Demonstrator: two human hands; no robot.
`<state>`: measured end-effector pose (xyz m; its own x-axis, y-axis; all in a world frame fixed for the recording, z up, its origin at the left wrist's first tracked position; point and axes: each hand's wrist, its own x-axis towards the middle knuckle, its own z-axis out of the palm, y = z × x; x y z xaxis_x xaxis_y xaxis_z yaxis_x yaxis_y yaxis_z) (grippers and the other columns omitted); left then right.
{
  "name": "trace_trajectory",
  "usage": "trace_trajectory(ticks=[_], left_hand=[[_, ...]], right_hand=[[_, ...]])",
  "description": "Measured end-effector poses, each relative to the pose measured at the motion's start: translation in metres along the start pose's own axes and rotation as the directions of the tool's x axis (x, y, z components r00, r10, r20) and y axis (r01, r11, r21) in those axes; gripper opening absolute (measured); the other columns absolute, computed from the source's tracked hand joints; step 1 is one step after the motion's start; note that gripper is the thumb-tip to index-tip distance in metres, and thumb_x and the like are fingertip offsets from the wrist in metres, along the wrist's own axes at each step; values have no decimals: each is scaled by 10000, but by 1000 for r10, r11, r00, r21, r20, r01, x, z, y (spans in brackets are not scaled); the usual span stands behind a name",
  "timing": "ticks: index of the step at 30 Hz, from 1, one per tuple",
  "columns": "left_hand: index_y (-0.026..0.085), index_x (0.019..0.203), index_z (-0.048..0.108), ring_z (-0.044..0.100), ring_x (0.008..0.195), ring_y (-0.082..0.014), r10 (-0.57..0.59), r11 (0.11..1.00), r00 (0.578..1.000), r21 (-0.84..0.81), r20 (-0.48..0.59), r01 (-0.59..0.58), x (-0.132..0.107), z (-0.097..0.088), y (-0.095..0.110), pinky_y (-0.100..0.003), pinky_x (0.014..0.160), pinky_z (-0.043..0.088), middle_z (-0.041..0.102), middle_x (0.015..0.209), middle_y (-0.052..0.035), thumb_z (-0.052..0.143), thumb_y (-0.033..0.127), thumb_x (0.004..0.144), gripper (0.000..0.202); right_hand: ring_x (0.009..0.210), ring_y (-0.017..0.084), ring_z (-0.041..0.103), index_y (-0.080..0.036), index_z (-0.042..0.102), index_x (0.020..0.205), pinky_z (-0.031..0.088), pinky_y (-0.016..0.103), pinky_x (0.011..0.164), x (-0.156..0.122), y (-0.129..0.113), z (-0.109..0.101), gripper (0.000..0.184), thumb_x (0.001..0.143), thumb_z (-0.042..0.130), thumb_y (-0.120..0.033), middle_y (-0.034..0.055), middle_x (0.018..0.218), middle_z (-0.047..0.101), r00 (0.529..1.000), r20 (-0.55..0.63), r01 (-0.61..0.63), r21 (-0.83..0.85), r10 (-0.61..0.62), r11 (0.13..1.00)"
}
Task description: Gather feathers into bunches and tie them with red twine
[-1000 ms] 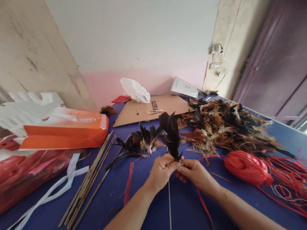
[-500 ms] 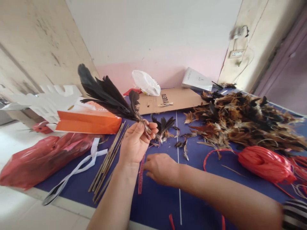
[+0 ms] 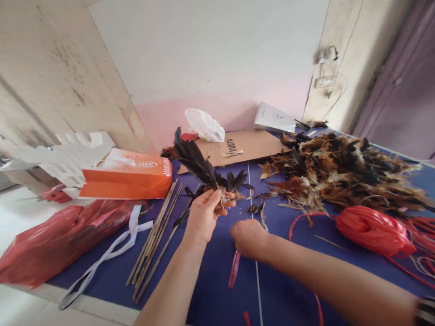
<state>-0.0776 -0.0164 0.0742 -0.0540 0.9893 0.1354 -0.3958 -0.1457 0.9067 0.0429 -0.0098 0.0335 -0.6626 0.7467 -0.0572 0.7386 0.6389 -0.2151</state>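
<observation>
My left hand (image 3: 205, 215) is raised above the blue table (image 3: 217, 285), fingers pinched on the quill ends of a bunch of black feathers (image 3: 194, 161) that fans up and to the left. My right hand (image 3: 250, 239) lies low on the table just right of it, fingers curled under and closed on the top end of a short red strip (image 3: 234, 270) that trails toward me. A small tied tuft of dark feathers (image 3: 234, 181) lies beyond both hands.
A big heap of brown and black feathers (image 3: 340, 170) fills the right. A red raffia bundle (image 3: 374, 231) lies near it. Thin wooden sticks (image 3: 154, 237), white ribbon (image 3: 105, 253), a red plastic bag (image 3: 57, 240), an orange bag (image 3: 127, 176) and cardboard (image 3: 238, 146) sit left and behind.
My left hand lifted the black feather bunch away to the left, then lowered it nearer. My right hand let go of the bunch, dropped to the table and closed on the red strip.
</observation>
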Motion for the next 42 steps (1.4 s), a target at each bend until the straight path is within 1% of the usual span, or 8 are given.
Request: trace_trajectory(ticks=[3,6,8,11,18,23,34,42], left_hand=[[117,764,629,631,596,-121,-49,999,998,-19,40,50,5,9,-12,-142,416,412,690,780,-78,626,293,704,186],[119,790,638,632,623,-117,-166,986,984,-3,66,167,10,23,-28,-135,422,427,684,851,-88,627,287,707,187],[123,826,642,639,685,-130,-262,965,960,18,95,262,11,33,-40,-140,448,455,663,953,-96,630,275,708,193],[117,823,644,635,774,-158,-372,928,914,28,161,372,10,40,-53,-172,521,498,621,1059,-109,622,253,719,173],[119,747,636,613,584,-105,-310,946,944,-65,112,318,17,13,-47,-138,440,441,670,696,-52,638,225,706,114],[114,711,634,577,533,-83,-235,972,962,15,137,235,18,8,-47,-131,404,383,648,641,-35,619,263,720,150],[99,791,662,586,557,-123,-182,965,945,236,270,118,12,16,-56,-182,429,383,672,740,-98,559,321,751,248],[122,885,665,581,548,-123,-315,906,909,372,272,203,12,13,-53,-194,456,394,655,667,-52,593,339,711,288]], right_hand=[[583,151,602,-148,622,652,444,229,537,-32,48,-10,112,667,512,-130,51,628,649,967,-174,-87,469,188,879],[432,77,511,-145,548,714,365,174,387,-57,82,-17,119,716,520,-261,19,616,623,913,-100,-60,927,397,371],[455,55,512,-148,501,725,364,157,392,-68,94,-18,174,706,561,-309,34,741,636,904,-81,50,995,421,82],[530,63,546,-153,470,727,403,167,455,-76,99,-13,228,688,600,-336,40,817,630,910,-105,147,986,402,-73],[492,69,458,-149,562,704,348,185,463,-73,94,-2,99,720,534,-243,-9,608,557,871,-235,-9,871,432,491],[729,121,522,-206,623,828,387,221,660,-69,77,6,157,768,481,-178,17,800,578,903,-396,17,425,169,905],[847,211,528,-154,580,872,401,313,719,-13,59,0,178,799,419,-174,100,896,566,980,-200,-50,-197,10,979],[638,132,554,-175,607,725,370,214,563,-43,87,-30,149,655,488,-121,23,704,620,974,-215,-38,138,67,990]])
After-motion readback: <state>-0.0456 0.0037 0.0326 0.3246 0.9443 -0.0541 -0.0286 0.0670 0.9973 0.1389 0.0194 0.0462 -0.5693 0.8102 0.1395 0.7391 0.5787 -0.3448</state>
